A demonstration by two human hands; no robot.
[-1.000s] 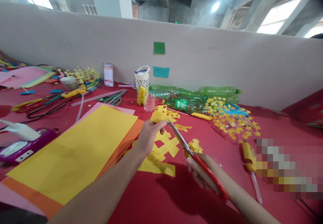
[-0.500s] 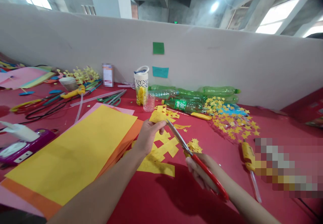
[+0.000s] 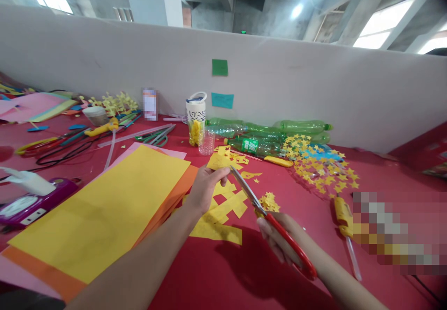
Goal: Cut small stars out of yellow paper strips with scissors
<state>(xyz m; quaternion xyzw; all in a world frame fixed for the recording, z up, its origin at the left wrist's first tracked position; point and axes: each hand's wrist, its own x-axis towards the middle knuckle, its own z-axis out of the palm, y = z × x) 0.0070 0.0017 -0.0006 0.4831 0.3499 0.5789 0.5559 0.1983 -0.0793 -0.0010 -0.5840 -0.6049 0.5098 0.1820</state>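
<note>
My left hand point(image 3: 206, 184) pinches a small piece of yellow paper point(image 3: 219, 162) between thumb and fingers. In my right hand point(image 3: 279, 238) are red-handled scissors point(image 3: 291, 245), their blades nearly closed and pointing up and left. The blade tips meet the right side of the yellow paper, close to my left thumb. Below the hands lie yellow paper strips point(image 3: 226, 207) on the red table point(image 3: 209, 272). A small heap of yellow stars point(image 3: 269, 202) sits just behind my right hand.
Large yellow sheets point(image 3: 104, 207) lie over orange and pink ones at left. Green bottles point(image 3: 265, 146), a cup point(image 3: 194, 119) and a star bunch point(image 3: 324, 165) stand or lie toward the wall. A yellow glue gun point(image 3: 344, 214) is at right, a purple power strip point(image 3: 38, 207) at left.
</note>
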